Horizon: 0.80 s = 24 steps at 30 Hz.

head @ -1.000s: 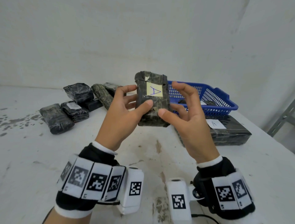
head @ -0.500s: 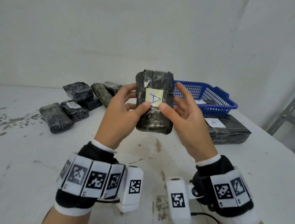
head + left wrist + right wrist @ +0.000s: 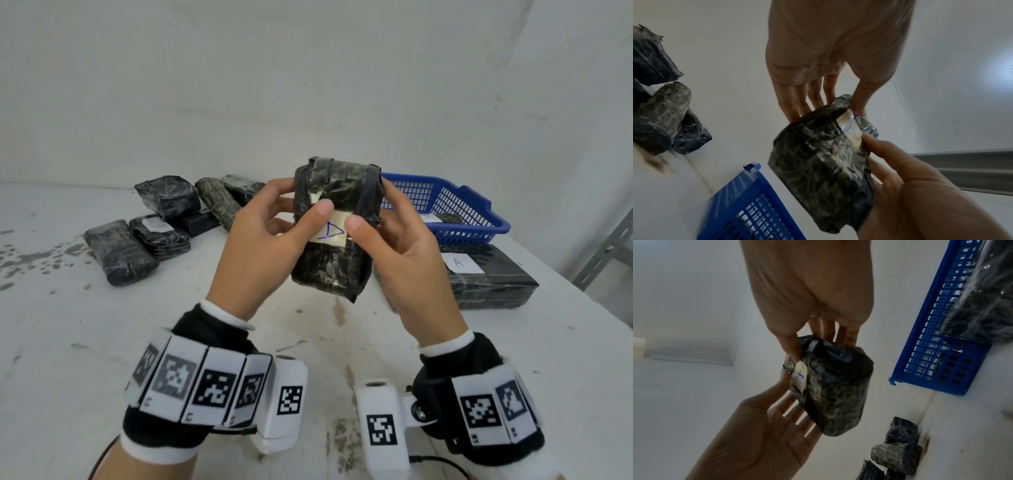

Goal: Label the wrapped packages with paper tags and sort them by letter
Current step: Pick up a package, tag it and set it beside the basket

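Both hands hold one dark wrapped package (image 3: pixel 330 236) upright in the air above the white worktop (image 3: pixel 68 342), in front of the person. The left hand (image 3: pixel 260 246) grips its left side, fingers curled behind and the thumb pressing the front near the upper left corner of the paper tag (image 3: pixel 331 233). The right hand (image 3: pixel 400 253) grips the right side likewise, its thumb on the tag's right edge. The single tag on this package is pale and bears one blue letter lying on its side, an A as far as can be told.

At the far left of the worktop lies a cluster of unsorted packages (image 3: pixel 137 246); six can be counted, though the rear ones overlap and the count is not certain. One of them carries a small white label (image 3: pixel 156 224).

To the right stands one blue basket (image 3: pixel 479 219) with at least one package and a slip of paper inside. Just in front of it, touching or nearly so, lies one long dark package (image 3: pixel 496 284) with a white tag marked A (image 3: pixel 460 263).
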### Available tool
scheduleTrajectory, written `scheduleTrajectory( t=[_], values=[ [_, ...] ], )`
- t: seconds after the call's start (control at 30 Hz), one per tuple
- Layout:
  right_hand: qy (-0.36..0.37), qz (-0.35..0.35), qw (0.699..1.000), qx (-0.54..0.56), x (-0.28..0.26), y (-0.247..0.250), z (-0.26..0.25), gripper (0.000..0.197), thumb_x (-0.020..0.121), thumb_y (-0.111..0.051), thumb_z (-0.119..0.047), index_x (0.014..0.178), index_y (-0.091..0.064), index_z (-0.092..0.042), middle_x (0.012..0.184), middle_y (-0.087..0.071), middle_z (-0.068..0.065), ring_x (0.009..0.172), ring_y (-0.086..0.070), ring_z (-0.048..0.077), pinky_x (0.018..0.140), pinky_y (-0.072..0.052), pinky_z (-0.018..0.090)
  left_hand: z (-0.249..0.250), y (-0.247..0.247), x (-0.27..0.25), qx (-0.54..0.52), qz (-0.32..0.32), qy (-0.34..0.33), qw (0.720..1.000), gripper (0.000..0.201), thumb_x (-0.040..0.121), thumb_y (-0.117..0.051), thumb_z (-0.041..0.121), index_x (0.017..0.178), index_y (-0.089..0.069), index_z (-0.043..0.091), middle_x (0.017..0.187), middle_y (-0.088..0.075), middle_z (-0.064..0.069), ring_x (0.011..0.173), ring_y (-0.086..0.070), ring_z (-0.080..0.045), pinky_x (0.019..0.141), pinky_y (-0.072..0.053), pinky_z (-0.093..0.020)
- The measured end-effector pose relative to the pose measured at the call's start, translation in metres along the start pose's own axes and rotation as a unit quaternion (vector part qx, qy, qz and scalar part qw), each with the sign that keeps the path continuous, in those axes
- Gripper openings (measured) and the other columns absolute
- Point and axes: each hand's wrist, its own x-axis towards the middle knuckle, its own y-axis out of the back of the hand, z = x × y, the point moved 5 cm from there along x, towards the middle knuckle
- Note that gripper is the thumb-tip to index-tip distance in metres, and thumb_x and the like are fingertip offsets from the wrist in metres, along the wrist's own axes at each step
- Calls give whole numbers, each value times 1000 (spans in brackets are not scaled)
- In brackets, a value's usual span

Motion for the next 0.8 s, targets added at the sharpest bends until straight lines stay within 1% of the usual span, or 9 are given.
scheduleTrajectory(
  t=[0.13, 0.27, 0.33, 0.4, 0.5, 0.57, 0.6, 0.67, 0.8],
  values=[
    [20, 19, 996, -83, 0, 1, -2, 43, 88, -73, -36, 130, -60, -34, 119, -71, -1, 114, -66, 25, 94, -56, 45, 4, 3, 1, 21, 6, -38, 999, 21, 90, -68, 16, 109, -61, 21, 86, -67, 7, 73, -62, -6, 74, -55, -27],
    [21, 14, 998, -53, -1, 3, -6, 39, 90, -73, -18, 127, -61, -24, 109, -75, -1, 98, -72, 23, 84, -60, 39, 4, 0, 0, 37, -8, -48, 998, 33, 91, -65, 10, 117, -54, 28, 83, -66, 7, 64, -58, 2, 67, -53, -20],
    [19, 2, 999, -45, -2, 3, -7, 40, 88, -75, -24, 125, -62, -28, 111, -75, -1, 101, -70, 35, 89, -58, 50, 6, 0, -1, 42, -10, -52, 998, 36, 90, -66, 13, 119, -53, 30, 84, -65, 8, 66, -59, 2, 68, -52, -19],
    [12, -1, 999, -36, -2, 3, -6, 41, 89, -73, -24, 127, -60, -27, 115, -74, 1, 105, -70, 30, 92, -57, 54, 6, -1, -2, 32, -12, -45, 998, 37, 84, -70, 27, 118, -54, 31, 90, -68, 6, 75, -63, -1, 75, -53, -22],
    [13, -5, 999, -36, -1, 4, -5, 43, 90, -72, -22, 130, -60, -26, 119, -73, -1, 110, -69, 21, 91, -57, 49, 6, -1, -3, 22, 0, -40, 999, 30, 84, -70, 37, 109, -56, 28, 94, -72, 6, 86, -68, -11, 79, -55, -34],
    [6, -18, 999, -36, -2, 2, -6, 47, 85, -72, -27, 130, -60, -29, 118, -73, -3, 103, -69, 17, 75, -56, 33, 7, 0, -3, 25, 10, -50, 998, 21, 88, -69, 27, 103, -55, 28, 92, -72, 8, 83, -68, -11, 79, -57, -39],
    [1, -20, 999, -36, -3, 2, -7, 48, 84, -73, -30, 130, -61, -30, 115, -73, -3, 95, -68, 18, 65, -53, 26, 7, 0, -2, 24, 10, -51, 998, 20, 88, -69, 27, 103, -55, 28, 92, -72, 8, 84, -68, -11, 81, -57, -42],
    [-2, -12, 999, -34, -3, 2, -8, 47, 85, -75, -37, 129, -62, -29, 111, -74, 0, 91, -68, 31, 57, -53, 26, 6, -1, -2, 18, 5, -44, 999, 25, 82, -68, 33, 105, -58, 29, 96, -73, 9, 87, -68, -11, 84, -57, -44],
    [6, -7, 1000, -15, -3, 1, -9, 48, 81, -70, -37, 127, -62, -24, 112, -73, 2, 100, -71, 26, 69, -59, 30, 6, -1, -2, 8, -8, -40, 999, 21, 82, -64, 34, 103, -64, 33, 102, -72, 12, 96, -68, -13, 87, -56, -45]
  ],
)
